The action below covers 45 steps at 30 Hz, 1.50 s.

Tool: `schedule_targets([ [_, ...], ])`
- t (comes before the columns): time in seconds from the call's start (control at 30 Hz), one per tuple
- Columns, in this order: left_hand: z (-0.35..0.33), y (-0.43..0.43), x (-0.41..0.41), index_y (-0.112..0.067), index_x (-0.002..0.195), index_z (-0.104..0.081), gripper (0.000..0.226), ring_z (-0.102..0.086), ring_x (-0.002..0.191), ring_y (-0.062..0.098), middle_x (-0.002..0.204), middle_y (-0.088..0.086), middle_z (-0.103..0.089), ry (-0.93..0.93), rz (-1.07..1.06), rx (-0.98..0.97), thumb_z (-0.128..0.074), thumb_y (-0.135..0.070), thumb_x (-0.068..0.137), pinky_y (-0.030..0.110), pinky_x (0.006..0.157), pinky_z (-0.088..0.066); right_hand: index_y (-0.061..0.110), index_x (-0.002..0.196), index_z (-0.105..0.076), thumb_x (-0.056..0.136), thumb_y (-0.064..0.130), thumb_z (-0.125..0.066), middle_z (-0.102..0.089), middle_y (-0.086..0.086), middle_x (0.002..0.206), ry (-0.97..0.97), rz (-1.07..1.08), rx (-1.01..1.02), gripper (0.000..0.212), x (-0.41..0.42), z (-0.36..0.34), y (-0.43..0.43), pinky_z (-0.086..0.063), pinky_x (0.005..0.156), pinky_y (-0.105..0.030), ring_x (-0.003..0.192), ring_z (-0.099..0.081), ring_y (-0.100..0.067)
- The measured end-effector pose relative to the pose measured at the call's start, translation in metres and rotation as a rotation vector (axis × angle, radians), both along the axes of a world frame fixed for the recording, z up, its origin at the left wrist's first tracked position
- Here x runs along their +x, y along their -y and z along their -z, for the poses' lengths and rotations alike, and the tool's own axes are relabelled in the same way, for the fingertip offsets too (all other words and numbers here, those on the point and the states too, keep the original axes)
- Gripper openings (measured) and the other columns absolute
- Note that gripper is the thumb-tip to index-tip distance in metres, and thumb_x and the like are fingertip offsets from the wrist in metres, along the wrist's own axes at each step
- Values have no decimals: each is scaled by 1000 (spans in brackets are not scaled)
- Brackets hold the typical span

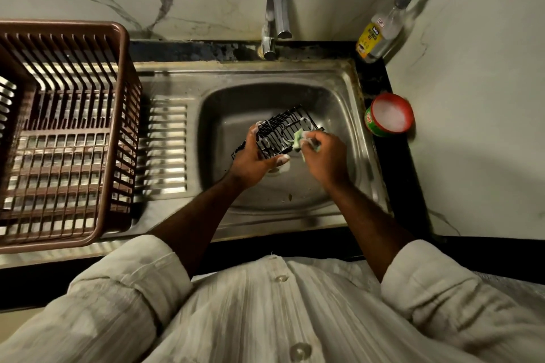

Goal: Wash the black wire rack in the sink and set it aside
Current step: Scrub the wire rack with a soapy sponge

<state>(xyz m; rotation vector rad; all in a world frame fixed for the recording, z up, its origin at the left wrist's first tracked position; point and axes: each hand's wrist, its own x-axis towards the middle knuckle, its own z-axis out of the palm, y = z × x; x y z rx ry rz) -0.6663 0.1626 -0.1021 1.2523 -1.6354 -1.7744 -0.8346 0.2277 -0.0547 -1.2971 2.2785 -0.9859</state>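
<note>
- Now the black wire rack (280, 130) is held tilted above the sink (342, 88) basin, in the centre of the frame, with foam on its wires.
- The left hand (253, 158) grips the rack's lower left end, fingers curled around the wires.
- The right hand (326, 155) pinches a green sponge (298, 138) against the rack's right side.
- At the left stands a brown plastic basket (122, 68); at the upper right a dishwash bottle (379, 34), and below it a round tub (389, 115) with foam.

Your left hand (253, 156) covers the rack's (283, 130) near end; your right hand (324, 156) hides most of the sponge (298, 138). The picture's left edge cuts off the basket (59, 26). The small print on the bottle (380, 29) is unreadable.
</note>
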Motion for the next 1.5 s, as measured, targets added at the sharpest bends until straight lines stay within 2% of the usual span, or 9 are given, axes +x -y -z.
schedule_targets([
  [0.1, 6, 1, 1, -26, 151, -21, 100, -64, 116, 12, 130, -9, -58, -45, -12, 38, -85, -11, 76, 21, 80, -56, 8, 108, -75, 87, 18, -71, -76, -8, 102, 22, 110, -27, 23, -6, -12, 10, -56, 81, -27, 91, -70, -17],
  [0.33, 6, 0, -4, -25, 153, -21, 107, -64, 115, 5, 131, -6, -61, -65, -1, 51, -90, -24, 71, 21, 83, -56, 6, 102, -78, 82, 12, -69, -75, -11, 99, -41, -108, -47, 23, 14, -28, 56, -55, 81, -24, 90, -71, -21],
  [0.53, 8, 1, -2, -21, 155, -18, 108, -62, 118, 11, 133, -1, -60, -65, -3, 42, -88, -29, 73, 16, 84, -53, 12, 88, -72, 81, 36, -57, -72, -7, 81, -270, -250, 362, 29, 26, -28, 78, -53, 62, -29, 76, -69, -28],
  [0.8, 8, -1, 0, -45, 143, -25, 111, -62, 123, 26, 137, 4, -61, -98, -63, 81, -94, -53, 57, 55, 102, -51, 12, 102, -70, 87, 22, -63, -72, -13, 104, -490, -331, 574, 20, 37, -50, 99, -57, 75, -37, 97, -69, -35],
  [1.0, 8, -3, 3, -60, 129, -29, 93, -61, 125, 26, 138, 7, -58, -136, -97, 51, -92, -49, 61, 56, 103, -50, 9, 92, -72, 90, 24, -59, -72, -15, 93, -421, -291, 429, 20, 44, -39, 92, -50, 66, -33, 88, -69, -36],
  [1.13, 7, -7, 3, -50, 133, -26, 92, -60, 125, 27, 139, 10, -57, -143, -98, 47, -88, -39, 67, 58, 103, -49, 4, 76, -72, 91, 22, -65, -72, -11, 76, -59, -241, 214, 24, 37, -21, 78, -36, 58, -24, 66, -62, -21],
  [1.23, 8, -8, 4, -44, 137, -27, 96, -60, 126, 28, 139, 10, -58, -158, -99, 63, -91, -42, 66, 59, 104, -48, 4, 95, -78, 86, 18, -73, -76, -6, 85, 136, -84, 73, 18, 32, -18, 68, -38, 55, -7, 70, -61, -9],
  [1.37, 6, -7, 1, -62, 129, -30, 94, -61, 124, 23, 135, 2, -61, -122, -95, 35, -92, -56, 58, 57, 104, -49, 6, 83, -77, 89, 22, -69, -73, -8, 77, -4, -179, 125, 19, 33, -20, 69, -47, 58, -24, 68, -62, -16],
  [1.5, 8, -8, -2, -78, 118, -29, 90, -62, 122, 23, 132, -1, -61, -101, -98, -9, -88, -68, 51, 56, 101, -50, 12, 95, -75, 93, 27, -56, -66, -8, 100, -322, -198, 254, 23, 41, -20, 76, -50, 70, -31, 88, -65, -27],
])
